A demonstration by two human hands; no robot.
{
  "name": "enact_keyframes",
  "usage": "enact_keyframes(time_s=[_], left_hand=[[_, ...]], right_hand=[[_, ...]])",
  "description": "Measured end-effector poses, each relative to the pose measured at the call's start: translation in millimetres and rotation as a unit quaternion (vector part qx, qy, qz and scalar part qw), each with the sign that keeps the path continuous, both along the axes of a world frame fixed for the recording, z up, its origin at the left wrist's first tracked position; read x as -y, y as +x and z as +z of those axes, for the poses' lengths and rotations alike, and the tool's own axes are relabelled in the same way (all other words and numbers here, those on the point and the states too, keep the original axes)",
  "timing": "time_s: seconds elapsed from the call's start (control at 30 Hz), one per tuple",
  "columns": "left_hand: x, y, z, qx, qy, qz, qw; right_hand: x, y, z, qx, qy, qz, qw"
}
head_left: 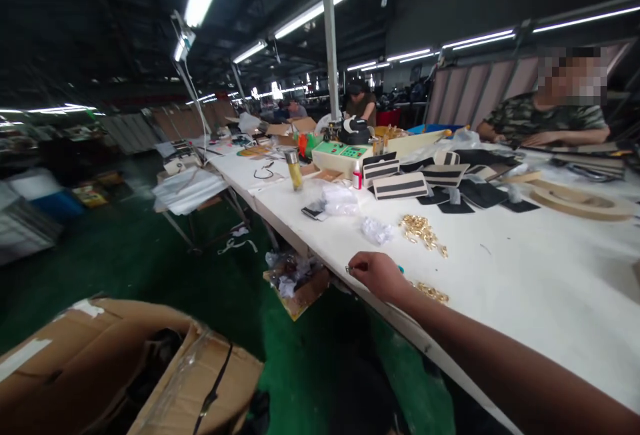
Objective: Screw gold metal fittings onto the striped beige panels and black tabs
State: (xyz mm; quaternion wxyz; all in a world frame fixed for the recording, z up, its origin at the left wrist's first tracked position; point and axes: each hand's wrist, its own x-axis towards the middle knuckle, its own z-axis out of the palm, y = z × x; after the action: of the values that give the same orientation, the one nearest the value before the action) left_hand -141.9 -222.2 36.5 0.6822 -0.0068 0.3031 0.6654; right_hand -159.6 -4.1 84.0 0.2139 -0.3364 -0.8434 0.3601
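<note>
Only one of my arms shows, reaching in from the lower right; I take it for my right hand [379, 276]. It rests at the near edge of the long white table [525, 268], fingers closed in a pinch on a small metal piece [349, 269]. A bit of teal [401, 268] shows just behind the hand. Small gold metal fittings [433, 293] lie beside the wrist, and a larger heap of gold fittings [423, 230] lies farther in. My left hand is out of view.
Black-and-cream striped panels [400, 186], clear plastic bags [376, 229], a bottle [295, 169] and a green-topped machine [340, 153] lie along the table. A person in camouflage [545, 121] sits at the far side. An open cardboard box [125, 368] stands on the green floor at lower left.
</note>
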Motion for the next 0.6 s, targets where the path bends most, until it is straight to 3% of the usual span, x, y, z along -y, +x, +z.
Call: enact_keyframes(time_s=[0.17,0.33,0.47,0.6], left_hand=[[-42.0,-32.7,9.5,-0.028,0.005,0.034,0.999],[-53.1,-51.6,4.9,-0.035,-0.007,0.044,0.998],[-42.1,-64.6,2.4,-0.035,-0.026,0.039,0.998],[-5.1,-68.8,-6.2,-0.034,-0.051,0.046,0.997]], right_hand=[[-33.7,-51.3,-21.3,-0.009,-0.033,-0.023,0.999],[-52.1,-68.9,-45.9,0.005,-0.058,-0.04,0.998],[-69.6,-69.4,-50.9,0.007,-0.043,-0.062,0.997],[-70.2,-54.1,-47.8,0.002,0.016,-0.094,0.995]])
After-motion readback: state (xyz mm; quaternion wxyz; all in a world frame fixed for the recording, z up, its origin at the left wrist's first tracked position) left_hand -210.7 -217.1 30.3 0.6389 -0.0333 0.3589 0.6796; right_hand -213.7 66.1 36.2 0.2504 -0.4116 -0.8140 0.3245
